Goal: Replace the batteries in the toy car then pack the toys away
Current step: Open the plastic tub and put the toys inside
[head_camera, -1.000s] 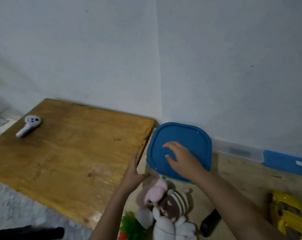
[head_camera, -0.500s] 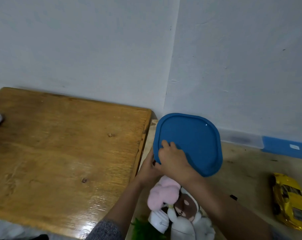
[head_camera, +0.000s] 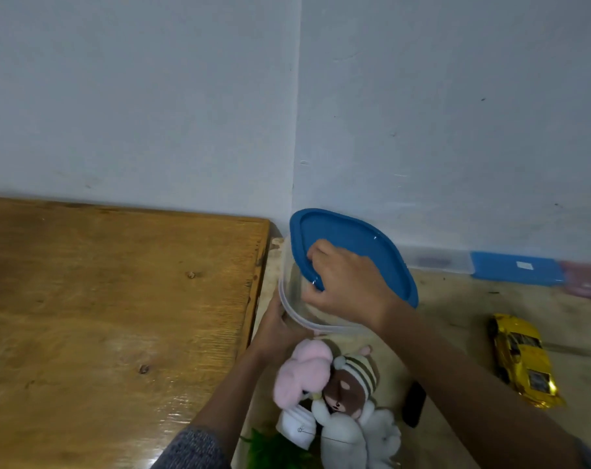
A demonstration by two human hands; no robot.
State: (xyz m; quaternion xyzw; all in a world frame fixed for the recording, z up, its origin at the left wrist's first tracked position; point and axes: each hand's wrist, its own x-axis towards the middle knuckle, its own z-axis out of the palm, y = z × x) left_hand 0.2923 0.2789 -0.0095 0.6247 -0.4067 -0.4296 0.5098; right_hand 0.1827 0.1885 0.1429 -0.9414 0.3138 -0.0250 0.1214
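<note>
A clear plastic container (head_camera: 289,299) stands in the corner by the wall. Its blue lid (head_camera: 355,242) is tilted up, with the near left edge lifted off the rim. My right hand (head_camera: 348,286) grips that lifted edge of the lid. My left hand (head_camera: 275,328) holds the container's near left side. A pile of plush toys (head_camera: 334,394), pink, brown striped and white, lies just in front of the container. The yellow toy car (head_camera: 522,360) sits on the floor at the right, away from both hands.
A wooden board (head_camera: 118,316) fills the left side, its right edge beside the container. A flat blue-lidded box (head_camera: 514,267) lies along the wall at the right. A small black object (head_camera: 414,402) lies right of the plush toys, green material (head_camera: 270,448) below them.
The blue lid lay flat on the container and is now tilted up at its near left edge by my right hand. The view shifted right, so the white handheld device left the frame.
</note>
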